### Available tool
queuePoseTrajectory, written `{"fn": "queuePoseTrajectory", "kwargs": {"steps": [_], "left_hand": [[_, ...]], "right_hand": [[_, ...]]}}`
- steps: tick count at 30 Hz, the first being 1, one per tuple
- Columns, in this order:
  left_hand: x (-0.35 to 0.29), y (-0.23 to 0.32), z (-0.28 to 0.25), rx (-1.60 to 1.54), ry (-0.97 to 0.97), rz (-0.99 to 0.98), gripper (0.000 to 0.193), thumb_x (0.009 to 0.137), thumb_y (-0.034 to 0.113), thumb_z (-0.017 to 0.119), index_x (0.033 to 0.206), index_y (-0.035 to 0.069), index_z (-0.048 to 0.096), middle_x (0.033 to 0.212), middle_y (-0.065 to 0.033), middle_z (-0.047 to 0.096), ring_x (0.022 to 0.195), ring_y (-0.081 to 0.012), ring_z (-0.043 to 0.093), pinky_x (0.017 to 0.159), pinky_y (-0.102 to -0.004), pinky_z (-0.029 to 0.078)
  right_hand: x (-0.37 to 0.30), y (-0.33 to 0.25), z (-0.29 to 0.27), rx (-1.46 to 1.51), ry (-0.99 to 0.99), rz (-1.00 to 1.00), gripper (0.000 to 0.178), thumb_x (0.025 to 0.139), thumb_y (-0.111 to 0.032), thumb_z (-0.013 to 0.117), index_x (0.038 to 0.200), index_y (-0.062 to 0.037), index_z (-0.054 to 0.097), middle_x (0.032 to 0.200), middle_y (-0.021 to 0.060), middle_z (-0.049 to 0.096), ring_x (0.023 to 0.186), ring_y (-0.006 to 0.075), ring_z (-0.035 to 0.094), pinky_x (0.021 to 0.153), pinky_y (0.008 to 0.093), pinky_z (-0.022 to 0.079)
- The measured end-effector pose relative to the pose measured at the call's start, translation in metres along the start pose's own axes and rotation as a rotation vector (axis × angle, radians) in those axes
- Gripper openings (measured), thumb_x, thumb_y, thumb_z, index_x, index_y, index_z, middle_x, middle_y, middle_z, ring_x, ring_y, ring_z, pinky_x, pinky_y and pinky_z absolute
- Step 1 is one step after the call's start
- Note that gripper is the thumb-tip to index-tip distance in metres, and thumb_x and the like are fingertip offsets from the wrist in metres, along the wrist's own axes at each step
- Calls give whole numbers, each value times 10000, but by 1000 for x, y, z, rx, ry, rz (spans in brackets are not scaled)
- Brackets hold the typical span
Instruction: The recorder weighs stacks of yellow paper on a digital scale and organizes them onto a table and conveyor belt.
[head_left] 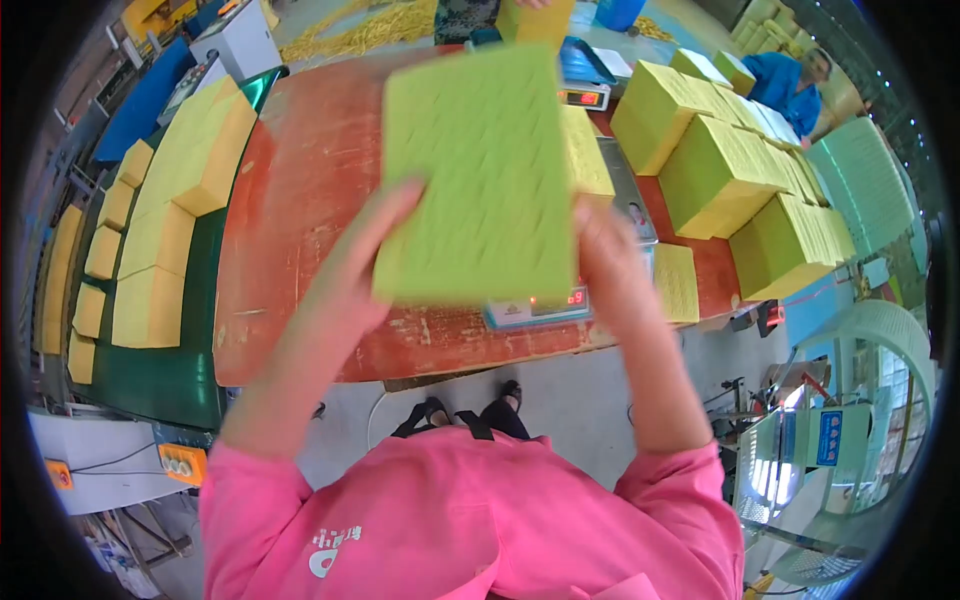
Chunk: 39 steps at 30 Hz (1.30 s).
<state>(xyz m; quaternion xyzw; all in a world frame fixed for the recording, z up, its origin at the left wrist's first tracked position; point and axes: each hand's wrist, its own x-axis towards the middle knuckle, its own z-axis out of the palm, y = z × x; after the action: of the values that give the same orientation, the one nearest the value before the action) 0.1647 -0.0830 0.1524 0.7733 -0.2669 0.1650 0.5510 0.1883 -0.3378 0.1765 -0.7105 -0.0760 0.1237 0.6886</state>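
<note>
Between my two hands, a thick stack of yellow-green paper [478, 175] is raised upright above the red table [300, 200]. Its face has rows of small slit-like marks, and it is slightly blurred. My left hand [372, 250] grips the left side of the stack, and my right hand [605, 250] closes on its right side. Partly hidden behind the stack is a digital scale [515, 315] with a lit red display. A smaller yellow paper block [677, 283] lies just right of my right hand.
Tall yellow paper stacks [715, 180] fill the table's right side. On the left, a green conveyor belt [205, 290] carries more yellow blocks [155, 240]. A second scale [585, 95] stands at the far edge. A person in blue [790, 85] is at the back right; a large fan [870, 370] stands nearer.
</note>
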Motion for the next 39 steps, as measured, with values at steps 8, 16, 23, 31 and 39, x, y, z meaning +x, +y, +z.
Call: {"fn": "queuePoseTrajectory", "kwargs": {"steps": [8,16,23,31,39], "left_hand": [[173,-28,58,-593,-158,-858,817,742,665,669,1361,159,498,1302,-71,548,1201,-260,507,963,-524,417],[170,-27,77,-436,-22,-833,832,745,683,645,1357,138,507,1287,-92,561,1189,-248,521,932,-514,441],[165,-29,80,-249,-14,-826,864,740,747,586,1324,111,539,1240,-106,586,1120,-228,530,904,-462,408],[147,-69,81,-349,216,-744,868,852,763,428,1394,87,467,1300,-78,558,1124,-209,524,948,-403,399],[123,-103,159,-912,449,-601,739,960,660,359,1409,80,448,1333,-75,541,1199,-178,521,996,-316,429]], "right_hand": [[109,-9,-112,221,-6,15,374,982,-375,526,1145,-59,644,974,24,661,823,111,609,756,285,497],[134,26,-132,261,-75,69,347,974,-359,544,1084,-56,671,948,21,663,815,106,605,725,268,480],[127,32,-134,207,-77,36,386,956,-390,561,1101,-52,678,969,25,653,825,119,592,719,265,465],[128,57,-132,-18,74,-65,521,956,-481,524,1211,-42,635,1160,78,634,977,176,584,830,314,462],[154,81,-91,531,241,-20,471,920,-393,595,1227,-36,593,1163,84,640,1035,186,618,842,345,508]]}}
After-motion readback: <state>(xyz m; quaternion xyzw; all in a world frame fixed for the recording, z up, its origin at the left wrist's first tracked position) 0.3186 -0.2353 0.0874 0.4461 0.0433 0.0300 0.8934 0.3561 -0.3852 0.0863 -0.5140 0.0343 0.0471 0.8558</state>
